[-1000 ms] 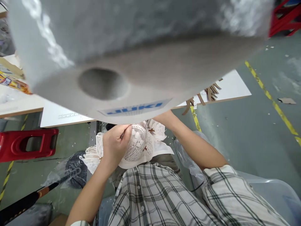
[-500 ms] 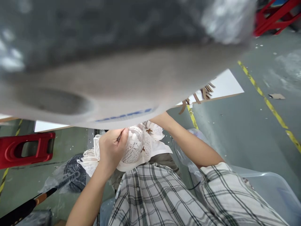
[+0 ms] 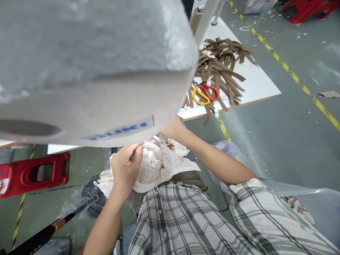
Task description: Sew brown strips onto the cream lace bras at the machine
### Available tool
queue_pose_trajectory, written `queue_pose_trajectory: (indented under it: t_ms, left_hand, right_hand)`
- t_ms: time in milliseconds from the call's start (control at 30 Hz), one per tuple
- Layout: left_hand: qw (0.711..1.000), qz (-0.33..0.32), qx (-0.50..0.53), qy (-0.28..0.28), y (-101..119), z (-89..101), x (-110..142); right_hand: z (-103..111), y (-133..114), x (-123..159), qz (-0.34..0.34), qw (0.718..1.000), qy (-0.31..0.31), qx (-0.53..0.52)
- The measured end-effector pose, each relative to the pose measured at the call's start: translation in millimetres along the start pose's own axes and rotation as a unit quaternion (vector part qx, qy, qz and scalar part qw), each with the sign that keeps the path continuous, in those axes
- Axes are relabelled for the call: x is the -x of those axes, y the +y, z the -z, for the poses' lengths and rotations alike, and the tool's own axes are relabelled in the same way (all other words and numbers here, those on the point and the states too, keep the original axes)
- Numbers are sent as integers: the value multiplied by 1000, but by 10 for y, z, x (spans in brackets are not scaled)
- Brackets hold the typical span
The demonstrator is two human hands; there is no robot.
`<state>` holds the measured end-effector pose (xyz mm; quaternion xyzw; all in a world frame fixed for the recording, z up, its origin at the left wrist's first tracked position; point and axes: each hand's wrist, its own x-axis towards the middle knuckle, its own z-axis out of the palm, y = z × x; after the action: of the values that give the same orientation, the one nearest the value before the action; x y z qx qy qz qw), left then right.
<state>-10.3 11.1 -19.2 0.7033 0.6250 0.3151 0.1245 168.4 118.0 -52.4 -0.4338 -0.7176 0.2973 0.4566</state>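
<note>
A person in a checked shirt (image 3: pixel 172 219) sits below a grey machine (image 3: pixel 114 95) with blue lettering, and the machine's blurred bulk fills the space nearest the camera. Just under the machine's lower edge lies a white lace bra (image 3: pixel 151 173) with small brown bows, over the person's lap. The left hand (image 3: pixel 125 166), below the machine, has a narrow grip: the thumb presses against the curled fingers, pinching the top edge of the bra. The right hand (image 3: pixel 174 129) reaches in beneath the machine's right end, beside the bra; the machine hides its fingers, so I cannot tell how its grip stands. Ruffled white lace (image 3: pixel 105 180) lies below and to the left of the machine.

To the right of the machine, a white counter (image 3: pixel 265 86) carries a pile of brown strips (image 3: pixel 225 71), and scissors (image 3: pixel 204 95) with one red and one yellow handle lie on them, near the machine. Below and left of the machine stands a red stool (image 3: pixel 60 170). Well below and right of it sits a clear plastic tub (image 3: pixel 326 202) with patterned cloth (image 3: pixel 299 209) inside.
</note>
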Motion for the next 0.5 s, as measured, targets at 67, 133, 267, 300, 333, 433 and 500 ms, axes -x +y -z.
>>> queue_pose_trajectory:
  t_ms: [67,133,267,300,333,433,500]
  left_hand:
    - [1000,2,-1,4,-4,2,3]
    - [1000,5,-1,7,-9,3,7]
    - [1000,12,0,13,-16,5,15]
    - [1000,14,-1,15,-17,7,15]
    - [1000,15,-1,17,-18,10,15]
    - [1000,15,-1,21,-23,21,13]
    - [1000,13,-1,22,-29,30,10]
  right_hand:
    - [0,-8,-5,2,1000,-2,-14]
    - [4,-18,-8,6,1000,-1,-24]
    - [3,-24,-9,12,999,4,-33]
    - [0,-21,-9,14,999,5,-35]
    - [-4,-17,-9,17,999,7,-38]
    - [-20,-5,-11,25,998,11,-48]
    - [-31,-1,-10,27,998,17,-55]
